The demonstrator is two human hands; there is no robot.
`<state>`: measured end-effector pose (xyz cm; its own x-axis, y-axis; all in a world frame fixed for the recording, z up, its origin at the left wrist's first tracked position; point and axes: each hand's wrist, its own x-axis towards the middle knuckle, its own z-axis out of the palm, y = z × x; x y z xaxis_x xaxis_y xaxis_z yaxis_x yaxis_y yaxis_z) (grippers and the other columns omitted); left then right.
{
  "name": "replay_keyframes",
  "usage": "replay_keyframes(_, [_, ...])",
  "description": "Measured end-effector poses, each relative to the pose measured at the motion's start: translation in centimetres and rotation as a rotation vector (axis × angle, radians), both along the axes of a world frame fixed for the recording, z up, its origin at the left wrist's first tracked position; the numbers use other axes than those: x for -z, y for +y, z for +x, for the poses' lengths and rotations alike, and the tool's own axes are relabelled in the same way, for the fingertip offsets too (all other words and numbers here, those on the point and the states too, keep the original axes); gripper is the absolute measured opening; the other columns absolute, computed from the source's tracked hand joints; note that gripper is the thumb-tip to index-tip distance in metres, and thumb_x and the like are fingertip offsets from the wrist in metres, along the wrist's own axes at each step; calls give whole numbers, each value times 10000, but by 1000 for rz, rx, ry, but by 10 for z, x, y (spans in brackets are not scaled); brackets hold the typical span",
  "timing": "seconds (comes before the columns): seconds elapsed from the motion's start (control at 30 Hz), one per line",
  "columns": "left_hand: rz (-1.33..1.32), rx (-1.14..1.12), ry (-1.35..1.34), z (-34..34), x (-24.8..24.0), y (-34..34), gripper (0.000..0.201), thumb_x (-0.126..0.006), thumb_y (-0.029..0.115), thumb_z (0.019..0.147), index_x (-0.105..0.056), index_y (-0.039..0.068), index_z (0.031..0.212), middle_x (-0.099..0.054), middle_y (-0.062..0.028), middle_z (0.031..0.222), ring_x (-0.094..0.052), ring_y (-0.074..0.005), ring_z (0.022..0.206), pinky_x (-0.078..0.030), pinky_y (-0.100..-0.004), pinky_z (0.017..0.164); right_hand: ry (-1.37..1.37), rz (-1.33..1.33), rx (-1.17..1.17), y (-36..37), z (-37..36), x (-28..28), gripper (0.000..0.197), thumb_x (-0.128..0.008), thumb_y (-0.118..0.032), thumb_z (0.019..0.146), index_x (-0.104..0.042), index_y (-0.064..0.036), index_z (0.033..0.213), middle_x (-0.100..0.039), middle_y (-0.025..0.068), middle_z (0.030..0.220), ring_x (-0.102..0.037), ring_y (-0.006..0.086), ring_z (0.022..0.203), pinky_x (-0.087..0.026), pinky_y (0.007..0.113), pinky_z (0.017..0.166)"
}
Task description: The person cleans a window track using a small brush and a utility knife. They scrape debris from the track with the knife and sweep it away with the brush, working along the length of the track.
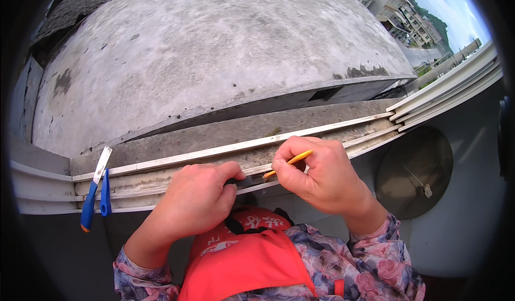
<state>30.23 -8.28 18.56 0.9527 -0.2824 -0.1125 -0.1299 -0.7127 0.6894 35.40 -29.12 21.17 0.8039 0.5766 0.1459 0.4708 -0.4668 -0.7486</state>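
My right hand (316,175) is closed around a slim yellow-handled tool (300,157), slanted down to the left. Its tip touches down in the track of a white window frame (209,152), too small to tell whether it is a brush. Just left of it, my left hand (201,193) is closed at the same track. A dark, flat piece (244,182) shows at its fingertips, mostly hidden by the fingers. Dirt lines the track grooves. At the left end, a putty knife (96,188) with a blue and orange handle lies across the frame beside a blue plastic tool (105,195).
Beyond the sill lies a wide grey concrete roof (230,43), with buildings (410,19) far right. White frame rails (445,89) rise at the right. A dark round surface (413,172) with a small pale object stands below the sill. A red apron (252,263) covers my front.
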Motion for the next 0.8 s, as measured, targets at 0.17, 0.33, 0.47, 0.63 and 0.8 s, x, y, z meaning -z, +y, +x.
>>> replay_keyframes(0.17, [-11, -40, -40, -13, 3, 0, 178, -576, 85, 779, -641, 41, 939, -639, -177, 762, -622, -363, 714, -493, -411, 622, -136, -61, 140, -17, -9, -10, 84, -637, -123, 807, -596, -61, 769, -582, 93, 642, -567, 263, 567, -447, 353, 526])
replay_keyframes(0.33, [71, -81, -75, -19, -3, -9, 152, -575, 81, 788, -628, 36, 923, -635, -184, 751, -618, -369, 684, -495, -428, 614, -265, -95, 70, -11, -14, 12, 100, -673, -132, 794, -588, -81, 800, -579, 69, 641, -563, 259, 583, -456, 371, 525])
replay_keyframes(0.47, [47, -78, -108, -17, 3, -13, 145, -573, 79, 788, -629, 37, 915, -631, -183, 736, -618, -371, 680, -494, -433, 612, -244, 52, 0, 0, -19, 14, 100, -674, -124, 799, -587, -75, 803, -587, 66, 647, -571, 259, 588, -464, 364, 536])
replay_keyframes(0.63, [43, -95, -47, -17, 3, -11, 156, -566, 77, 790, -625, 33, 927, -630, -191, 741, -620, -374, 703, -493, -436, 621, -268, 17, 122, -10, -19, 9, 89, -676, -106, 787, -592, -76, 781, -586, 72, 648, -577, 259, 587, -462, 351, 538])
replay_keyframes(0.8, [6, -67, -67, -15, 7, -10, 177, -562, 76, 788, -621, 30, 948, -641, -193, 785, -620, -378, 726, -493, -436, 647, -222, 76, 85, -6, -23, 15, 79, -681, -103, 793, -608, -73, 784, -590, 69, 656, -575, 250, 586, -458, 342, 536])
